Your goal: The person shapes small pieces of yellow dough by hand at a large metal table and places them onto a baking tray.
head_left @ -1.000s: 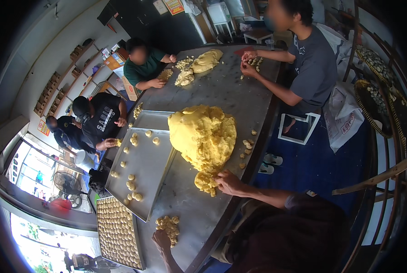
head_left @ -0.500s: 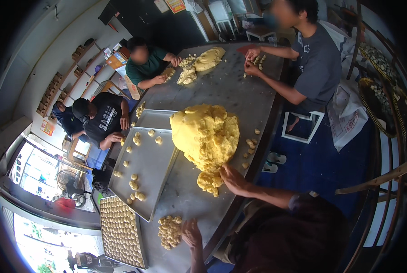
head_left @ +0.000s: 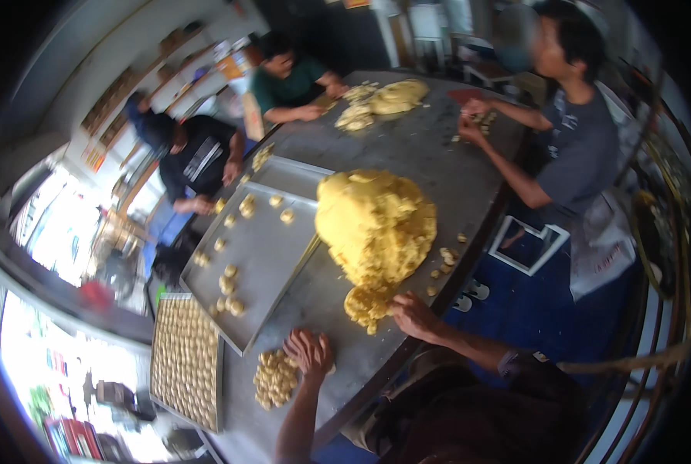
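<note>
A large mound of yellow dough sits on the metal table, with a smaller crumbly lump of dough at its near end. At this lump's right edge my right hand has its fingers curled in on the dough. My left hand is laid palm down with its fingers stretched over the tabletop, at the right edge of a heap of small dough pieces. It partly covers the near side of that heap. Whether anything lies under the palm is hidden.
Left of the mound lies a metal tray with scattered dough balls. A second tray, filled with rows of balls, is at the near left. Several co-workers handle dough around the table. A white stool frame stands on the blue floor.
My left hand has moved from beside the heap of pieces to its upper right edge, with fingers spreading. My right hand stays at the dough lump. The whole view has shifted and blurred.
</note>
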### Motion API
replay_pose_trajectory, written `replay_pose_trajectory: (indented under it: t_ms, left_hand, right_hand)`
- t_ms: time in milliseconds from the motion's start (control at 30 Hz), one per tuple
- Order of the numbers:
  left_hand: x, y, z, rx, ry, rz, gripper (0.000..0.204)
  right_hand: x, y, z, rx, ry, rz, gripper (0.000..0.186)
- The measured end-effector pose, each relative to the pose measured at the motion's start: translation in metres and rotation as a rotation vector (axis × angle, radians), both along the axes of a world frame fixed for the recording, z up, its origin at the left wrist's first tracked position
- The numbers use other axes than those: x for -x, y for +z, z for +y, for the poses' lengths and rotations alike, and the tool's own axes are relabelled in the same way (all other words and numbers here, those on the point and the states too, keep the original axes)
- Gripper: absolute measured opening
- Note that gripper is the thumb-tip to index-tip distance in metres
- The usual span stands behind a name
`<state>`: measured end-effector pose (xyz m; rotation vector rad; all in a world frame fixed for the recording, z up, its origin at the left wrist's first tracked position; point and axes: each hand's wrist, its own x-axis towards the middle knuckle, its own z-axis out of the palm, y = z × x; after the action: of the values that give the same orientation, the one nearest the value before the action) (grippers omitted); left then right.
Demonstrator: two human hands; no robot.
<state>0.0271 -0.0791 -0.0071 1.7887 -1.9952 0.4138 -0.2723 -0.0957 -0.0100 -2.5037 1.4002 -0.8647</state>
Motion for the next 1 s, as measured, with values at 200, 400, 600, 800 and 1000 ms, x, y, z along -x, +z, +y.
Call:
replay_pose_trajectory:
  t_ms: [200, 400, 600, 800, 1000]
  left_hand:
    - [0.0, 0.009, -0.012, -0.037, -0.149, -0.009, 0.029]
    - [-0.014, -0.006, 0.004, 0.013, -0.156, -0.052, 0.028]
    - [-0.004, -0.011, 0.01, -0.001, -0.04, -0.11, 0.022]
    - [0.01, -0.034, 0.019, 0.008, 0.204, -0.063, 0.019]
    - [0.021, -0.016, 0.068, -0.11, 0.205, -0.109, 0.03]
  right_hand:
    - [0.012, 0.018, -0.013, -0.142, 0.005, 0.213, 0.014]
    - [0.003, 0.016, 0.007, -0.001, -0.187, -0.03, 0.032]
    - [0.004, -0.008, 0.026, 0.068, -0.164, -0.235, 0.032]
    - [0.003, -0.005, 0.007, 0.053, -0.064, -0.081, 0.007]
    - [0.009, -0.001, -0.003, -0.181, -0.074, 0.106, 0.009]
